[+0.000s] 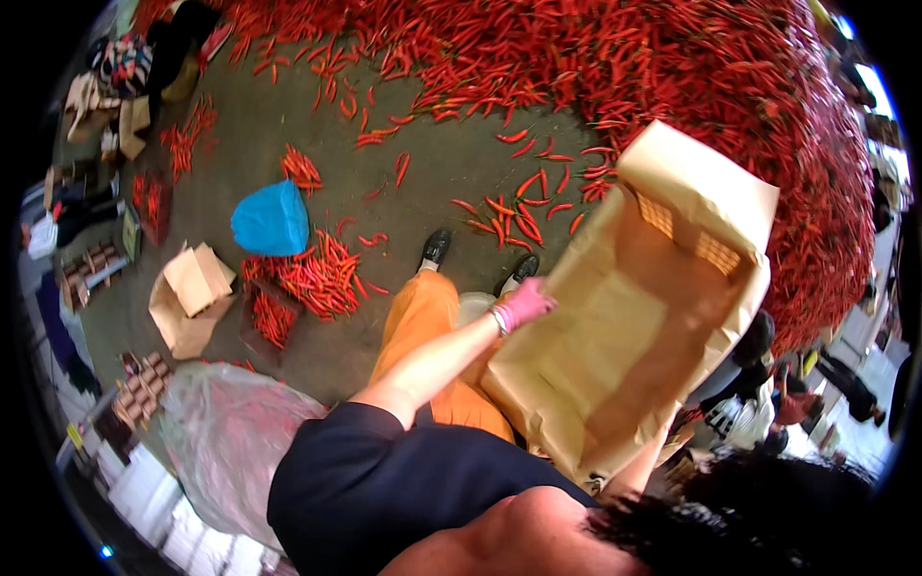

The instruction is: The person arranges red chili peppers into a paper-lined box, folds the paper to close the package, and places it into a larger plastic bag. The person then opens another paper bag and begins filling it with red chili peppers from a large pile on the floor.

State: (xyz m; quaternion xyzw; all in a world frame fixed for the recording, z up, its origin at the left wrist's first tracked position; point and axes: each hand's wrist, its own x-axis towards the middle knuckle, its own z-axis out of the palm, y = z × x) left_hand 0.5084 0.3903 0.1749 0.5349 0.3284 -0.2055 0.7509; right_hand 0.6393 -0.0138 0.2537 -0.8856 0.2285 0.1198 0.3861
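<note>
My left hand (pixel 526 305), in a pink glove, holds the near left edge of a crate lined with brown paper (pixel 619 317). The crate is tilted and no peppers show inside it. Lattice-like patches show at its far end, where a wide paper flap folds outward. My right forearm reaches up behind the crate's lower right corner, and the crate hides my right hand. Loose red chili peppers (pixel 508 216) lie on the floor beyond my shoes, and a large heap of red chili peppers (pixel 648 65) rises behind them and along the right.
To the left are a blue bag (pixel 272 219), a smaller chili pile (pixel 324 277), an open brown paper bag (pixel 180 309) and a large clear plastic sack (pixel 230 432). A whitish round object (pixel 474 307) stands between my legs. Other people are at the far right and left edges.
</note>
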